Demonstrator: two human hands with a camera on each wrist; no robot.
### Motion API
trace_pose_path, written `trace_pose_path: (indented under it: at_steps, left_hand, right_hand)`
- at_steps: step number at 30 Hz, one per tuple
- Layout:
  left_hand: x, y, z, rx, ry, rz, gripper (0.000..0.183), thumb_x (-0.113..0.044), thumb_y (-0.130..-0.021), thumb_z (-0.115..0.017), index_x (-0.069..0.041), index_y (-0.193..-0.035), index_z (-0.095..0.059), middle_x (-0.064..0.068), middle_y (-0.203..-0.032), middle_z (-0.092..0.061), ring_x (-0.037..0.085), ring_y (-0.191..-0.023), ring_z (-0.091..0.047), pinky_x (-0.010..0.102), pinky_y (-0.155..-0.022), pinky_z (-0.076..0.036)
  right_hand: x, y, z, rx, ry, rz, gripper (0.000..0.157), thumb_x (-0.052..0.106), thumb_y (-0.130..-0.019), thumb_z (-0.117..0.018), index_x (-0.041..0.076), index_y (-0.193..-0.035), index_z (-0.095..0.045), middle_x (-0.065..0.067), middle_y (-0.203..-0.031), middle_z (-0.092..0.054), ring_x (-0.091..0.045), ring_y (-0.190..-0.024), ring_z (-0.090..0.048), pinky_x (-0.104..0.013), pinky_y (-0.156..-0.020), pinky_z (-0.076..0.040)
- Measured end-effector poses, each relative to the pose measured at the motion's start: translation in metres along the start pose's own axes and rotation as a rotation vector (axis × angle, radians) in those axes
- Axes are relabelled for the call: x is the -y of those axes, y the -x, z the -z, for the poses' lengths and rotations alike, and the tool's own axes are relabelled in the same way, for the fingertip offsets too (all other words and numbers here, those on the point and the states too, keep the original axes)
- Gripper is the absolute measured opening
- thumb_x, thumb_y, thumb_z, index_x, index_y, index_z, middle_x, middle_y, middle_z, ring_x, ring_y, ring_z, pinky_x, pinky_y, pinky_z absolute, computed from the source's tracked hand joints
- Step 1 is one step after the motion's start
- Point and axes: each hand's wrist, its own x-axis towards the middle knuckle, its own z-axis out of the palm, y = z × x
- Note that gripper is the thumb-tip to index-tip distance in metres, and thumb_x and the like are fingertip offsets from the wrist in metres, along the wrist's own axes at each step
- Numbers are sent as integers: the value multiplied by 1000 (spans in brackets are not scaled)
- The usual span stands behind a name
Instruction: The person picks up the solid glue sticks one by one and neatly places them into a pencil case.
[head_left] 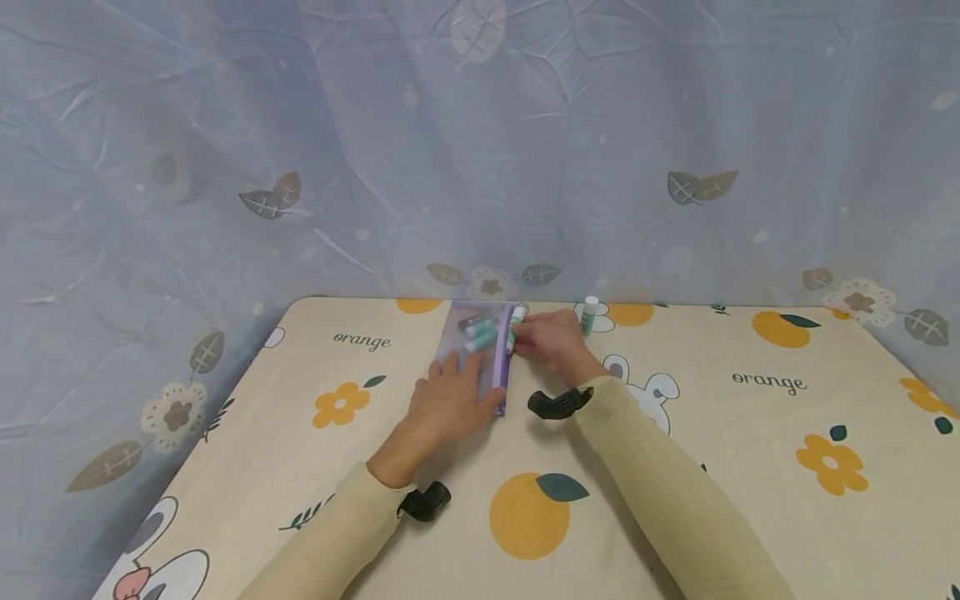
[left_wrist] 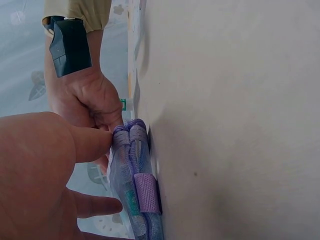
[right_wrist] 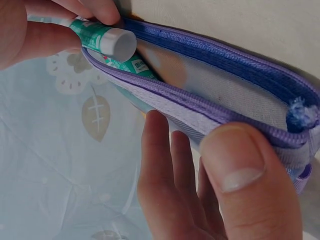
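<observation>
A translucent mesh pouch [head_left: 453, 337] with a purple zipper edge lies on the cloth, its mouth parted toward the right. My left hand [head_left: 448, 402] rests on it with fingers spread straight; in the right wrist view the thumb [right_wrist: 245, 155] presses the near part of the rim. At the pouch's far end, my right hand [head_left: 553, 342] pinches a green glue stick [right_wrist: 95, 39] with a white end, right at the opening. Through the mesh show green glue sticks [head_left: 482, 337] and a darker tube [head_left: 471, 321]. Fingers partly cover the pinched stick.
Another glue stick [head_left: 588, 318] stands upright near the table's back edge, just right of my right hand. The table wears a cream printed cloth [head_left: 660, 500]. A grey-blue printed curtain [head_left: 480, 167] hangs directly behind it.
</observation>
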Motion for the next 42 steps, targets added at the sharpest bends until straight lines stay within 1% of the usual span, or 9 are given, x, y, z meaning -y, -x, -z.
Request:
trace_pose_path:
  at_steps: [6, 12, 17, 20, 23, 28, 33, 38, 42]
  left_hand:
    - [-1, 1, 2, 2, 1, -1, 69, -51, -105, -56, -13, -162, -43, 25, -160, -44, 48, -141, -46, 68, -110, -41]
    - [-1, 2, 3, 6, 2, -4, 70, -51, -106, -56, -12, -162, -42, 26, -161, -44, 48, -140, -46, 68, -110, -41]
    - [0, 1, 2, 0, -3, 1, 70, -52, -106, -56, -14, -163, -41, 25, -162, -43, 47, -140, -46, 68, -111, -41]
    - [0, 0, 2, 1, 3, 5, 70, -52, -106, -56, -15, -163, -40, 24, -163, -42, 47, -141, -46, 69, -112, -40]
    - [0, -1, 1, 2, 6, 7, 71, -53, -106, -56, -15, -163, -40, 24, -163, -41, 47, -141, -45, 69, -112, -40]
    - [0, -1, 0, 0, 12, 10, 71, -53, -105, -56, -15, -163, -40, 25, -165, -39, 47, -143, -45, 69, -113, -40]
    - [-2, -1, 2, 4, 20, 23, 71, -52, -105, -56, -15, -163, -40, 25, -170, -32, 49, -149, -40, 70, -116, -37]
    - [-2, -1, 2, 8, 30, 25, 71, -52, -105, -56, -17, -164, -39, 26, -171, -29, 49, -150, -39, 70, -116, -36]
    - [-2, -1, 2, 5, 35, 24, 70, -52, -105, -57, -19, -164, -40, 25, -171, -30, 49, -149, -39, 71, -116, -36]
  right_hand:
    - [0, 0, 0, -16, -19, -3, 41, 0, -97, -72, -7, -137, -67, -26, -136, -69, -31, -114, -76, -36, -94, -62]
    - [2, 3, 0, -29, -28, 12, 38, -1, -97, -71, -5, -134, -69, -24, -136, -70, -35, -119, -74, -39, -98, -60]
    - [5, 6, -5, -29, -20, 25, 33, 1, -96, -72, -5, -128, -72, -25, -128, -74, -37, -115, -76, -39, -95, -62]
    - [4, 5, -9, -30, 6, 39, 30, 4, -96, -73, -6, -125, -74, -24, -125, -75, -33, -109, -79, -34, -89, -63]
    - [2, 4, -12, -36, 39, 40, 31, 7, -97, -74, -3, -126, -74, -21, -126, -76, -30, -109, -79, -33, -88, -63]
    - [3, 5, -15, -26, 61, 34, 37, 15, -100, -71, -2, -133, -71, -19, -135, -73, -30, -123, -74, -36, -100, -60]
    - [2, 5, -19, 13, 62, 49, 41, 16, -100, -68, -4, -136, -68, -20, -141, -69, -30, -129, -70, -38, -105, -58]
    - [0, 4, -20, 49, 33, 54, 40, 13, -102, -64, -7, -136, -67, -22, -141, -68, -30, -130, -68, -37, -105, -58]
    - [1, 3, -19, 32, 14, 37, 40, 15, -103, -64, -6, -137, -65, -23, -138, -69, -31, -129, -69, -35, -101, -60]
